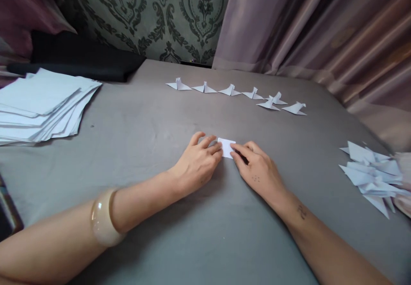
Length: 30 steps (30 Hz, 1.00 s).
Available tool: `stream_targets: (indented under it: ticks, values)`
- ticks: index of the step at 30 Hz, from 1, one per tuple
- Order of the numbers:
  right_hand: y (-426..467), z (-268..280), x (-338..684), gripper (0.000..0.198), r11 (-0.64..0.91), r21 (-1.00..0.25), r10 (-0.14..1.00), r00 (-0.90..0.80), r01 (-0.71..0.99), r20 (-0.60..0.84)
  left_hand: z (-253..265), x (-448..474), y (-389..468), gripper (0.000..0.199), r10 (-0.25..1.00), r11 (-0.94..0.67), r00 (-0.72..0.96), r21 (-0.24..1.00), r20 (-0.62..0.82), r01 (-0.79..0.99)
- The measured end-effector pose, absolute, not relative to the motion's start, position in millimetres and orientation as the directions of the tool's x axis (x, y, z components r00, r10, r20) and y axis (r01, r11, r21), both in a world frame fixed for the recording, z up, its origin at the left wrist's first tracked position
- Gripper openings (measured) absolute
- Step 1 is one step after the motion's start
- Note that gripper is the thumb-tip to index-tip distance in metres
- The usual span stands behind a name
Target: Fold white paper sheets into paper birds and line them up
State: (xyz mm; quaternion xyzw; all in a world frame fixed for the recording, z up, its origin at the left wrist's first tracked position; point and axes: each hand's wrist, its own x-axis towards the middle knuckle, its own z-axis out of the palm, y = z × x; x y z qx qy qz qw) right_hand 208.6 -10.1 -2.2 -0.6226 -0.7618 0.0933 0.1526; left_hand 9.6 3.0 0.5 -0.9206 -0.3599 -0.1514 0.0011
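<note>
A small white folded paper (227, 148) lies in the middle of the grey table, between my two hands. At its left edge, the curled fingers of my left hand (201, 161) hold it down, with the thumb and some fingertips hidden or hard to make out. My right hand (257, 165) grips the right edge between thumb and fingers. Beyond them, several white origami birds (231, 90) stand in an uneven row with wings spread.
To the left lies a thick stack of white paper sheets (41, 101), with a black cloth-like item (83, 56) behind it. More folded white paper pieces (372, 173) are heaped on the right. A dark object (7, 210) shows at the left edge. Curtains (272, 19) hang behind the table.
</note>
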Motion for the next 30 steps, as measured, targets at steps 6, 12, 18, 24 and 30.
stream_targets:
  ticks: [6,12,18,24,30]
  values:
    - [-11,-4,208,0.031,0.249,-0.254,0.959,-0.202,0.935,0.198,0,8,11,0.024,0.656,-0.738,0.699,0.046,0.284,0.674]
    - [-15,3,205,0.029,0.342,-0.245,0.929,-0.286,0.907,0.235,2,8,12,0.025,0.581,-0.795,0.762,-0.001,0.285,0.607]
    - [-12,1,205,0.025,0.386,-0.228,0.907,-0.323,0.894,0.27,-2,2,17,0.026,0.61,-0.769,0.721,0.026,0.329,0.639]
    - [-14,2,204,0.027,0.499,-0.129,0.846,-0.449,0.857,0.287,-1,2,12,0.018,0.667,-0.722,0.643,0.118,0.377,0.681]
    - [-20,3,202,0.019,0.41,-0.324,0.908,-0.349,0.853,0.23,-4,2,4,0.023,0.766,-0.62,0.535,0.191,0.357,0.761]
